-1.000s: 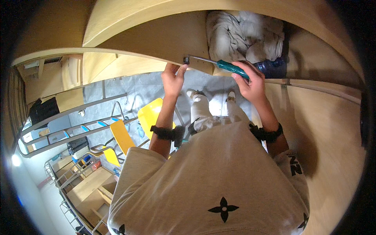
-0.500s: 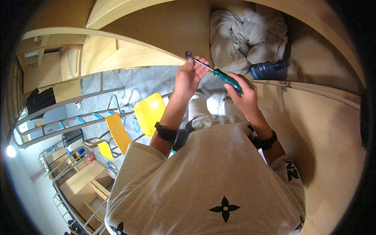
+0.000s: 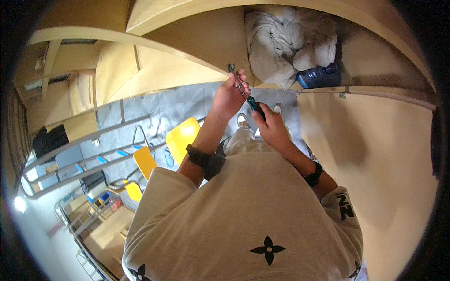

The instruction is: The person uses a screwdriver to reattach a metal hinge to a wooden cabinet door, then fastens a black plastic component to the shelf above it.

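Note:
A screwdriver with a dark green handle and a thin metal shaft slants up and left between my hands. My right hand is wrapped round the handle. Further up, my left hand has its thumb and fingers curled about the shaft. Just beyond the left fingertips a small dark metal fitting sits by the wooden panel's edge. The screwdriver's tip is close to this fitting, but I cannot tell whether it touches.
Inside the wooden cabinet lie a bundled pale cloth and a large blue bottle. A wooden door stands at the right. To the left are a yellow chair, a metal ladder and grey tiled floor.
The screwdriver's handle has swung left and toward me with my right hand, so the shaft points more steeply away. My left hand stays by the fitting. The whole view has shifted slightly.

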`<control>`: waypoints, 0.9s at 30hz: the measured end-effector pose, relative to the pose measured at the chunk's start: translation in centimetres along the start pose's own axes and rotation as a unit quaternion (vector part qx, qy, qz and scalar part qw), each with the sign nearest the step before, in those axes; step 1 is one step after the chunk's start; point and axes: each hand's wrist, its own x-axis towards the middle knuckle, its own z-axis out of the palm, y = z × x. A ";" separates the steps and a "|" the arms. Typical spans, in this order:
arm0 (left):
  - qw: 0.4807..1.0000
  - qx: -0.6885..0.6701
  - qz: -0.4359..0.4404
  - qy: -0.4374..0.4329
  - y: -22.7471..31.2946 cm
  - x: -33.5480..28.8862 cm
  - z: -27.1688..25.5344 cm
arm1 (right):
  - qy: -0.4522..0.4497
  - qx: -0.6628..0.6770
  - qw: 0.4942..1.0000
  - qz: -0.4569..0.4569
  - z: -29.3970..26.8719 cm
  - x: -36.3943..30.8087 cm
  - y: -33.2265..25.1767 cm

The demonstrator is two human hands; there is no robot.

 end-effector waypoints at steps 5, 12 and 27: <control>0.997 -0.025 -0.063 -0.028 0.9 0.9 -1.0 | 0.070 0.056 0.995 0.054 2.7 -1.4 -1.6; 0.986 -0.037 -0.129 -0.102 2.3 1.0 -1.6 | 0.194 0.002 0.981 0.017 7.3 -1.1 -1.1; 0.975 -0.134 -0.152 -0.095 2.6 1.2 -1.2 | 0.189 0.219 0.952 0.103 8.5 -0.5 -2.8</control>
